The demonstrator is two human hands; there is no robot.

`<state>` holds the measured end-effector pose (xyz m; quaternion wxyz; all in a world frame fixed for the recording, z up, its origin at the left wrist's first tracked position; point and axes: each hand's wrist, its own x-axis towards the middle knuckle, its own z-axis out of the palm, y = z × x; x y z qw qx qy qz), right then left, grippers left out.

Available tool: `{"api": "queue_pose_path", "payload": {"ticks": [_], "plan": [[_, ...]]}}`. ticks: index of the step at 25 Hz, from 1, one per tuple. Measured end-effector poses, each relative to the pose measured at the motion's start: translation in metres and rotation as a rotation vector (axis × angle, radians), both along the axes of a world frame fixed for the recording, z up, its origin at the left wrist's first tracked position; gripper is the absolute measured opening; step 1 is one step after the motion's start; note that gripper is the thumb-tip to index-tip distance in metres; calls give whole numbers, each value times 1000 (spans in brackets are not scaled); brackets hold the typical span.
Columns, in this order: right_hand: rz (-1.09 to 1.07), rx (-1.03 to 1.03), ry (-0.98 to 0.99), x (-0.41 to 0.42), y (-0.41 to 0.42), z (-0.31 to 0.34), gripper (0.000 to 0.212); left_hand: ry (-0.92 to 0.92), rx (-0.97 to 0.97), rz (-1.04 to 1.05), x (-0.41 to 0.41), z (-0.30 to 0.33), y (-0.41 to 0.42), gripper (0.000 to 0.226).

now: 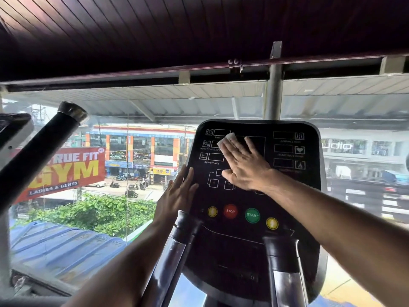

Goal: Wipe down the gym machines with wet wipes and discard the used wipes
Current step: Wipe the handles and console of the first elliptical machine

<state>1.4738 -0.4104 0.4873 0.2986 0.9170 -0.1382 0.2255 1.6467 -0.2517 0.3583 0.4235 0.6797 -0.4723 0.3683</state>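
Black console panel (287, 196) of a gym machine, tilted toward the viewer. Lying directly on it: a white wet wipe (226, 139) under the flat fingers of the right hand (245, 167); the left hand (177, 196) rests flat against its left edge. Round buttons marked STOP (230, 211) and START (252, 215) sit lower down.

a dark slatted ceiling (199, 23) fills the top, above a wide glass window (132, 151) showing a daylit street.
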Motion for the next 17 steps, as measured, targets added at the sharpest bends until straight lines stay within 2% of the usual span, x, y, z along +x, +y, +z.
{"api": "queue_pose_path", "payload": {"ticks": [2, 4, 6, 9, 11, 13, 17], "plan": [[62, -99, 60, 1, 10, -28, 90, 7, 22, 5, -2, -1, 2, 60], [82, -176, 101, -5, 3, -23, 88, 56, 70, 26, -6, -1, 6, 62], [22, -77, 18, -15, -10, 2, 90, 121, 102, 39, -8, 0, 9, 65], [-11, 57, -100, -14, -6, -7, 93, -58, 133, 90, -4, 2, 6, 67], [33, -84, -18, -6, 8, -39, 92, -179, 235, 141, 0, 4, 3, 71], [56, -140, 18, -7, 6, -42, 90, -196, 269, 163, 2, 6, 4, 72], [-85, 83, -198, -25, -16, -7, 88, -157, 300, 186, 3, 7, 3, 73]]}}
